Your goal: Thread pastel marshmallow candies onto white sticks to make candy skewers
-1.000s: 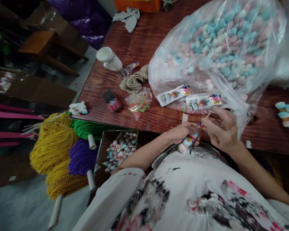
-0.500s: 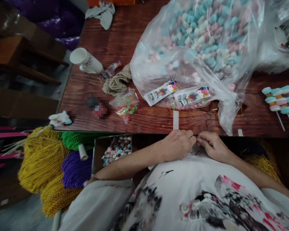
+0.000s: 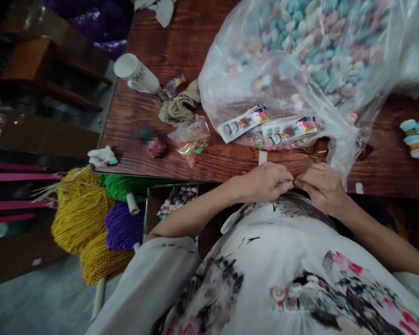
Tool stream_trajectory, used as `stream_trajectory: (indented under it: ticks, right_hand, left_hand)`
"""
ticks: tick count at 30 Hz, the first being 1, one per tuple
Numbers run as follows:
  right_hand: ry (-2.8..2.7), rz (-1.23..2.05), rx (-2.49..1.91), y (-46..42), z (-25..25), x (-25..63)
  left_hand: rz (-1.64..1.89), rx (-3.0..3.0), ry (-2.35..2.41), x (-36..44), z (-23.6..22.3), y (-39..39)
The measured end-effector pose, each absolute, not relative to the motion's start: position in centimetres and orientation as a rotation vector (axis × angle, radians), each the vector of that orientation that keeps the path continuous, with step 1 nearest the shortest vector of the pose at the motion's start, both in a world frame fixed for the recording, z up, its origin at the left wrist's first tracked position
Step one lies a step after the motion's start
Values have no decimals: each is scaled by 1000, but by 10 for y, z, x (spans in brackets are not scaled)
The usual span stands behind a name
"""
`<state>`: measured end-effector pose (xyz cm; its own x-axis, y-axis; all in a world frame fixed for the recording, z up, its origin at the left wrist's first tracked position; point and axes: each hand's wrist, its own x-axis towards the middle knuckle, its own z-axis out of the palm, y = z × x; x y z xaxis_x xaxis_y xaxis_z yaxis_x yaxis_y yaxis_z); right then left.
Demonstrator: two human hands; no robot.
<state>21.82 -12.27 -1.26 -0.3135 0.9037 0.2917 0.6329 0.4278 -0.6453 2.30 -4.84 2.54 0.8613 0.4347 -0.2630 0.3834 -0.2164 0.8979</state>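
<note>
My left hand [image 3: 265, 182] and my right hand [image 3: 321, 186] meet at the near edge of the wooden table [image 3: 181, 46], fingertips pinched together over my lap. What they pinch is hidden under the fingers. Just beyond them lie two printed header cards [image 3: 246, 123] on small packets, under the mouth of a big clear bag [image 3: 300, 60] full of pink, blue and white candies. A white strip of tape [image 3: 262, 157] sticks to the table edge by my left hand.
A white mug [image 3: 137, 74], a beige cloth [image 3: 179, 108], a small bag of coloured sweets [image 3: 192, 142] and a blurred dark item [image 3: 151, 142] sit left. Candy skewers [image 3: 417, 138] lie right. Below are yellow, green and purple cord bundles [image 3: 91, 218] and a box of wrapped candies [image 3: 176, 199].
A second ago my hands held a wrapped candy skewer in plain sight above my lap. They have since closed together fingertip to fingertip at the table edge, and the skewer is hidden.
</note>
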Motion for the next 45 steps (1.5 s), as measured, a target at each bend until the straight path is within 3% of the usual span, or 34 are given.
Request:
stream_trajectory:
  ticks: [3, 5, 10, 15, 20, 26, 31, 38, 45]
  right_hand:
    - [-1768, 814, -1388, -112, -9, 219]
    - [-1589, 674, -1502, -115, -8, 226]
    - [-1629, 242, -1773, -139, -27, 237]
    - [-1898, -18, -1995, -139, -53, 221]
    - [-1921, 119, -1975, -128, -54, 223]
    - [-1582, 600, -1596, -136, -22, 237]
    - [-1698, 553, -1353, -129, 3, 211]
    - [-1760, 444, -1253, -120, -22, 201]
    - [-1772, 592, -1200, -119, -26, 204]
  left_hand:
    - [227, 2251, 730, 19, 24, -49]
    - [338, 2244, 772, 10, 16, -47]
    - [634, 1589, 947, -3, -3, -43]
    - [510, 1024, 1004, 18, 1, -54]
    - [496, 926, 1048, 21, -4, -59]
    - [507, 976, 1052, 17, -17, -64]
    - [510, 1075, 929, 35, -18, -67]
    - [546, 1173, 857, 29, -15, -66]
    - [513, 1183, 788, 21, -13, -63]
